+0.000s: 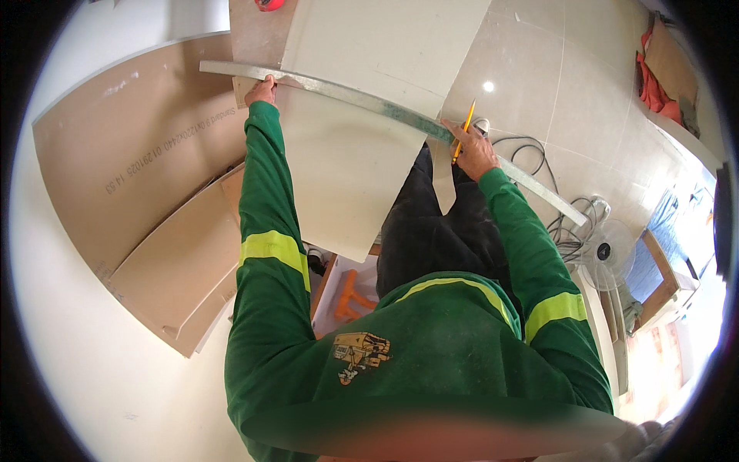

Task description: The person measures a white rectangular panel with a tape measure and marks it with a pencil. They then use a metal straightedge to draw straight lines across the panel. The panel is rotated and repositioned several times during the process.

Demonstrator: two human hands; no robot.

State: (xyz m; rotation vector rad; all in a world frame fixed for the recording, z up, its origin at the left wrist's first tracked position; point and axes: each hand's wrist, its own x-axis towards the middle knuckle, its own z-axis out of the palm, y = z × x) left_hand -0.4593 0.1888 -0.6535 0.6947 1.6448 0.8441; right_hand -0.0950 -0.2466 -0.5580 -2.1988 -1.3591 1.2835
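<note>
A long grey metal straightedge lies slantwise across a pale plasterboard sheet, its right end reaching past the board over the floor. My left hand is closed on the straightedge near its left end, at the board's left edge. Further right, my right hand holds a yellow pencil with its tip pointing away from me. Fingers of that hand also rest against the straightedge, beside the board's right edge. Part of the grip is hidden behind the back of the hand.
Large brown boards lean at the left. Below the plasterboard is an open container with an orange object. On the tiled floor to the right lie looped grey cables near a fan. A red object sits at the far edge.
</note>
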